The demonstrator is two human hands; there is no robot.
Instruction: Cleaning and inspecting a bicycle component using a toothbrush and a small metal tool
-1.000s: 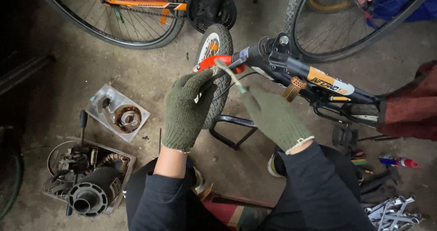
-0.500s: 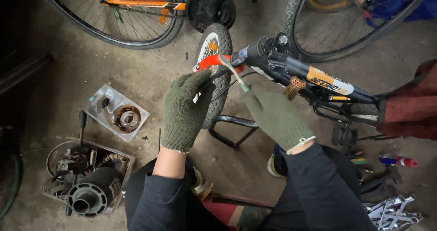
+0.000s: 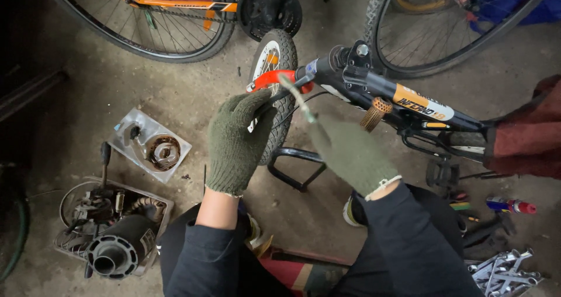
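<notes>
We are crouched on the floor by a small black bike frame [image 3: 409, 101] that lies across our knees. Our left hand [image 3: 236, 142], in a green knit glove, curls around the small front wheel [image 3: 274, 69] and the thin black cable [image 3: 292, 107] next to it — the fingers are bent shut, holding the tyre steady. Our right hand [image 3: 353, 154], gloved too, pinches a thin pale rod [image 3: 298, 98] that points up to the red part [image 3: 272, 78] by the wheel. The fingers are closed on it.

To do this well, we think the left hand should keep the wheel from turning, so the rod tip does not slip. We should push the rod slowly and straight — not sideways, since it looks thin and may bend. The spanners [image 3: 502, 270] lie at our right, well apart from the work, and the old motor parts [image 3: 114, 238] sit at our left.
</notes>
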